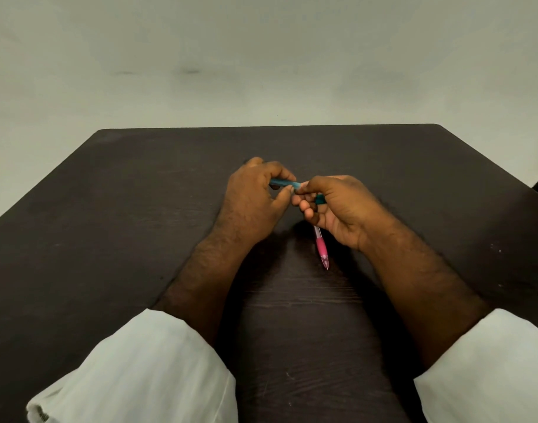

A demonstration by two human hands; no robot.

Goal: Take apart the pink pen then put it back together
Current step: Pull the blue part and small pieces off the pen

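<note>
Left hand: the left hand (255, 203) is raised just above the table, with its thumb and fingers curled and pinching one end of a blue-green pen (282, 182).
Right hand: the right hand (338, 209) has its palm turned partly up. Its fingers are curled round the other end of the same blue-green pen, and a short dark blue-green piece shows beside its thumb.
Blue-green pen: it runs nearly level between the two hands, and a pale, clear-looking stretch shows where the fingertips of both hands meet. Whether it is in one piece or two cannot be told, as the fingers cover the join.
Pink pen: the pink pen (321, 247) is on the table just below the right hand, with its tip pointing toward the person. Its pink grip and clear tip end are in view, while the far end is hidden behind the right palm. It looks whole along the part that shows. Whether the hand touches it cannot be told.
Table: the table (109, 239) is dark wood with a faint grain, and both forearms reach across it.
Sleeves: pale, loose sleeves cover the left arm (145, 370) and the right arm (487, 370), leaving the forearms bare.
Wall: a plain, pale wall (261, 56) stands behind the far edge of the table.
</note>
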